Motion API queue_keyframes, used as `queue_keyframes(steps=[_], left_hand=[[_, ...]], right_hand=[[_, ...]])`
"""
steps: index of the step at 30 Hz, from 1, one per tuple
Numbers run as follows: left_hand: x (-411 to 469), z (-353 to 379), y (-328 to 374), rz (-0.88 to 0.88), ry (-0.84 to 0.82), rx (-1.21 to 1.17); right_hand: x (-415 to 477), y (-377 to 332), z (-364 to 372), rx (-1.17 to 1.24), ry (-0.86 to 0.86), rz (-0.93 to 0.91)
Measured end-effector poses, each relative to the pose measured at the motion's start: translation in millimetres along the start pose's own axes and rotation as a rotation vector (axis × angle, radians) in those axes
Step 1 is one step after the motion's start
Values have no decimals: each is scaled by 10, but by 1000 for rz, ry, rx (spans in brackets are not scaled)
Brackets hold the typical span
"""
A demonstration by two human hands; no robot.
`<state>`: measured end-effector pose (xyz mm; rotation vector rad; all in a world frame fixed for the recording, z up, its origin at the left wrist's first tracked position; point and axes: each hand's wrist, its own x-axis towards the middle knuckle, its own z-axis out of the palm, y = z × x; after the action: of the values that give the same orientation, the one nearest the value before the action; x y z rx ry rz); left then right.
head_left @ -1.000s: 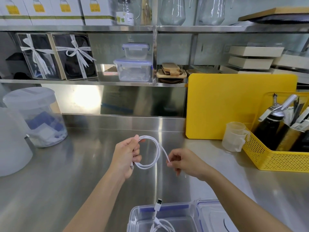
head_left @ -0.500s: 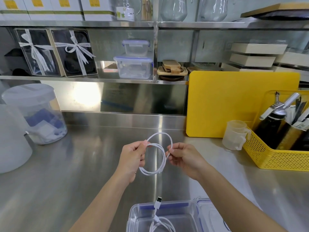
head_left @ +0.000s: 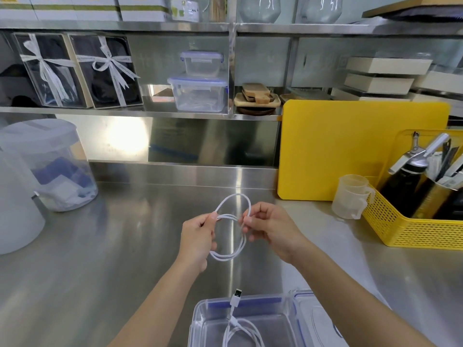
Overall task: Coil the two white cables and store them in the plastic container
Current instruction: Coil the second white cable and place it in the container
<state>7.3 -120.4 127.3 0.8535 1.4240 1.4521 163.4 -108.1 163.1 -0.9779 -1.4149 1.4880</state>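
Observation:
A white cable (head_left: 226, 257) hangs in loops above the steel counter, held between both hands. My left hand (head_left: 198, 237) pinches the loops on their left side. My right hand (head_left: 269, 227) pinches them on the right, where strands cross between the two hands. Near the bottom edge stands a clear plastic container (head_left: 200, 319) with a blue rim, open. A second white cable (head_left: 240, 331) lies coiled inside it, its USB plug sticking up over the far rim. The container's lid (head_left: 313, 314) lies just right of it, partly hidden by my right forearm.
A yellow cutting board (head_left: 355, 151) leans against the back wall at right. In front of it stand clear measuring cups (head_left: 350, 196) and a yellow basket (head_left: 411, 229) of utensils. A lidded round tub (head_left: 50, 166) and a white container (head_left: 15, 209) stand at left.
My right hand has moved left up to the coil and closed on its right side. The loops have grown and now hang lower between both hands.

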Motion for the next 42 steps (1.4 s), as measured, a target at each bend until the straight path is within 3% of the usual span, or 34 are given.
queue_keyframes(steps=[3, 6, 11, 16, 26, 34, 39, 42], left_hand=[[8, -49, 27, -72, -17, -79], [-32, -38, 59, -110, -72, -137], [-79, 45, 98, -125, -133, -167], [-26, 19, 187, -73, -156, -126], [18, -71, 369, -1, -147, -77], [43, -149, 390, -12, -94, -69], [-25, -36, 351, 0, -66, -75], [-121, 71, 257, -8, -69, -54]], right_hand=[[11, 133, 25, -346, 97, -56], [8, 222, 37, -346, 116, -52], [-22, 265, 114, -150, -5, 35], [-26, 338, 70, -356, -8, -71], [-12, 269, -257, -516, -3, -178], [-35, 182, -505, -627, -36, -110], [-27, 91, -160, -398, -145, -16], [42, 140, 91, -364, -25, -73]])
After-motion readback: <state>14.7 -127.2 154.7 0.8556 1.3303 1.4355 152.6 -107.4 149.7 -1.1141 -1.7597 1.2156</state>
